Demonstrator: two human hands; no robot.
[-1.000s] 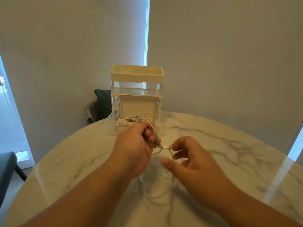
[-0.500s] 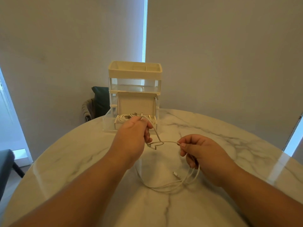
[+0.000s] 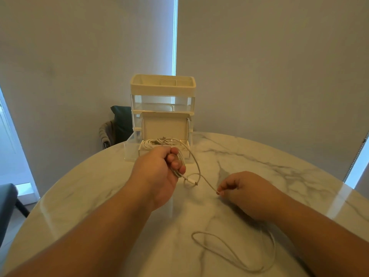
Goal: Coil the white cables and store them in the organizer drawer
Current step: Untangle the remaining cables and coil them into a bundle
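L hand [image 3: 159, 172]: curled tight round a few finished turns of white cable [image 3: 196, 166], raised over the table [image 3: 269, 154] just in front of the drawer; acting as spool, prob. so turns keep one size
R hand [image 3: 245, 190]: thumb & forefinger pinching the free run of the same cable, other fingers loosely curled; held off to the side, prob. to keep the strand taut & feed the next turn
Plug [image 3: 192, 181]: dangling just below the L fist, at the coil's start
Slack loop [image 3: 229, 248]: long, loose, lying on the marble by the R forearm, not yet wound; est. under half coiled
Organizer [image 3: 162, 90]: cream & clear tiers at far table edge; bottom drawer [image 3: 129, 148] pulled out toward the hands, ready to receive
Box [image 3: 164, 126]: white, lid flipped up, apparently sitting in that drawer w/ other coiled cables [image 3: 151, 141] inside
Writing: no brand, label or text legible anywhere
Bkgd: dark chair [image 3: 119, 124] behind table, blinds drawn
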